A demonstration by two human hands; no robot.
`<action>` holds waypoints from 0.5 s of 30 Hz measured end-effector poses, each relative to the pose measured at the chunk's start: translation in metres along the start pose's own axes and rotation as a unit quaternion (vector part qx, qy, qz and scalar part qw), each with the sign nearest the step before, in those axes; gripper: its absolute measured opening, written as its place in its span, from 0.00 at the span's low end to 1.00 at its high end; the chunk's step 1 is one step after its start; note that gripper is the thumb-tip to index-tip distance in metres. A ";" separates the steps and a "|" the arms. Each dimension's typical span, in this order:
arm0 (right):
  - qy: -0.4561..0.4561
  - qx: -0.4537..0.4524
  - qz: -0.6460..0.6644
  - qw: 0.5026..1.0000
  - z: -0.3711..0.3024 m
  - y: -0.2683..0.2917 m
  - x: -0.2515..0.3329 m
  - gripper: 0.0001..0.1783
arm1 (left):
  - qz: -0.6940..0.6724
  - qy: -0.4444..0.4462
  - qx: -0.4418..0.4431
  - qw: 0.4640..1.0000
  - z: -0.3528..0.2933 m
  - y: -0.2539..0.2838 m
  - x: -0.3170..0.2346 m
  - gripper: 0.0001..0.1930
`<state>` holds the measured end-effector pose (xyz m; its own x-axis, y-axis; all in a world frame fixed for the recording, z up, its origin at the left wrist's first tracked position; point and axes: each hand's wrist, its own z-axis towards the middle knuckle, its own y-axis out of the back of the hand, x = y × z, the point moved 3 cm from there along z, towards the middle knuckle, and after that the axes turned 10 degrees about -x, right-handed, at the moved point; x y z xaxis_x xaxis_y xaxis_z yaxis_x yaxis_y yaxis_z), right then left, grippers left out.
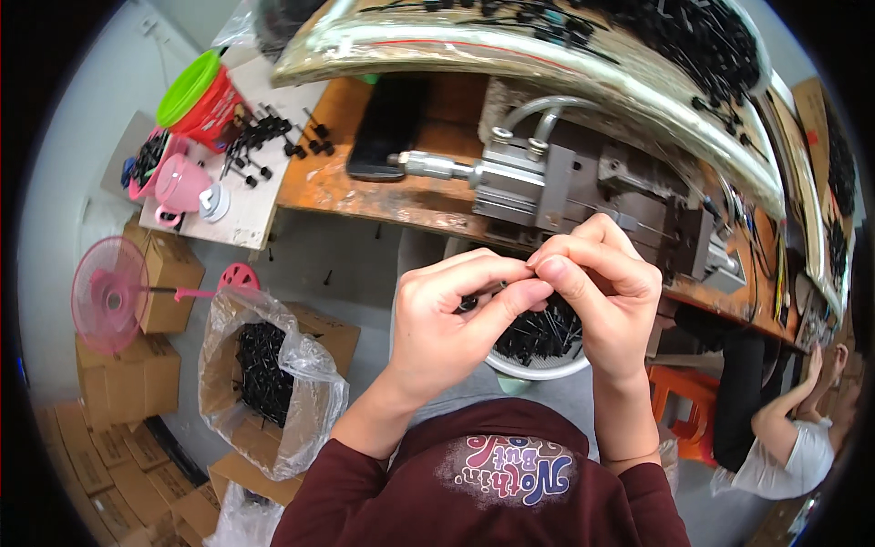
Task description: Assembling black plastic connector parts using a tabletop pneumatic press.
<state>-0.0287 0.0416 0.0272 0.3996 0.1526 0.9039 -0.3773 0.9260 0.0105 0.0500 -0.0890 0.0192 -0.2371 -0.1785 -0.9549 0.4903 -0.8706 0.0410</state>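
My left hand (447,310) and my right hand (606,296) meet fingertip to fingertip above a white round basin (533,372). Curled in the left hand is a small black-headed part with a thin stem (469,303); most of it is hidden by the fingers. Thumb and forefinger of the right hand are pinched against the left fingertips, and what lies between them is too small to make out. Inside the basin is a heap of thin black parts (540,335). Just beyond the hands, a metal pneumatic cylinder fixture (515,178) is mounted on the wooden bench (365,202).
A dark phone (387,128) lies on the bench. Left stand a red bucket with green rim (202,105), a pink cup (180,185) and a pink fan (111,296). A plastic-lined carton (314,415) holds black parts. Another person's arm (786,415) shows at right, by an orange stool (684,410).
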 end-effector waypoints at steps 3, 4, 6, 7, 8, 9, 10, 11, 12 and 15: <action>-0.021 -0.067 0.046 0.996 -0.011 0.012 -0.005 0.05 | 0.015 -0.073 0.018 0.997 -0.002 -0.018 -0.002 0.04; -0.019 -0.075 0.036 0.996 -0.015 0.017 -0.006 0.05 | 0.024 -0.067 0.027 0.997 -0.003 -0.023 -0.003 0.04; -0.015 -0.094 0.016 0.995 -0.022 0.029 -0.008 0.05 | 0.044 -0.057 0.048 0.996 -0.005 -0.033 -0.005 0.04; -0.025 -0.107 0.018 0.994 -0.026 0.032 -0.007 0.04 | 0.032 -0.056 0.051 0.997 -0.007 -0.037 -0.003 0.04; -0.028 -0.110 0.008 0.993 -0.030 0.035 -0.008 0.04 | 0.020 -0.037 0.064 0.997 -0.009 -0.041 -0.002 0.04; -0.049 -0.117 0.024 0.992 -0.034 0.038 -0.009 0.04 | 0.009 -0.015 0.071 0.997 -0.012 -0.043 0.000 0.04; -0.069 -0.124 0.042 0.989 -0.038 0.040 -0.010 0.03 | -0.002 0.008 0.079 0.997 -0.014 -0.045 0.003 0.04; -0.089 -0.139 0.052 0.985 -0.043 0.043 -0.011 0.03 | 0.008 0.009 0.099 0.995 -0.016 -0.049 0.003 0.04; -0.081 -0.149 0.040 0.985 -0.046 0.048 -0.012 0.03 | 0.015 0.011 0.109 0.994 -0.017 -0.053 0.004 0.04; -0.059 -0.184 0.012 0.981 -0.056 0.066 -0.017 0.03 | 0.028 0.025 0.146 0.989 -0.022 -0.065 0.006 0.04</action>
<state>-0.0138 0.1195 -0.0113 0.2862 0.1556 0.9455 -0.0504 0.9878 -0.1474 0.0353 -0.0236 0.0041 -0.1719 -0.2141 -0.9616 0.2362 -0.9566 0.1708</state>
